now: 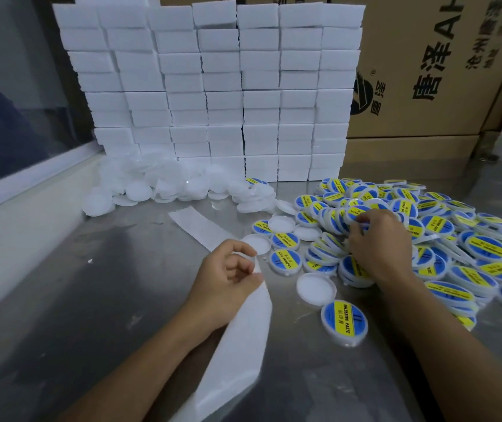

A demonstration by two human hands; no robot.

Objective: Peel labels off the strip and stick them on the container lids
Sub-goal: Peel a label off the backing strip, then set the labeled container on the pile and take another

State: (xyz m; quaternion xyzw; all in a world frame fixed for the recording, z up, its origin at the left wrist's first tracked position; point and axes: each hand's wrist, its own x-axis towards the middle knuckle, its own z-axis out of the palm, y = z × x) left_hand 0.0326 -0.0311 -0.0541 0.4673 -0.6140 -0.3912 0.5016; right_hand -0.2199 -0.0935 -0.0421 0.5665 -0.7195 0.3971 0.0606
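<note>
My left hand (228, 275) pinches the white backing strip (237, 339), which runs from under my forearm, through my fingers and on across the steel table (91, 300). My right hand (377, 242) reaches into the heap of blue-and-yellow labelled lids (444, 239) on the right, its fingertips curled on a labelled lid (356, 214) at the heap's near-left edge. A single labelled lid (344, 323) lies nearest me, with a bare white lid (316, 288) just behind it. More bare lids (164, 184) are piled at the back left.
A wall of stacked white boxes (213, 86) stands across the back of the table. Brown cardboard cartons (438, 71) rise at the back right. A white ledge and window (30, 166) border the table on the left.
</note>
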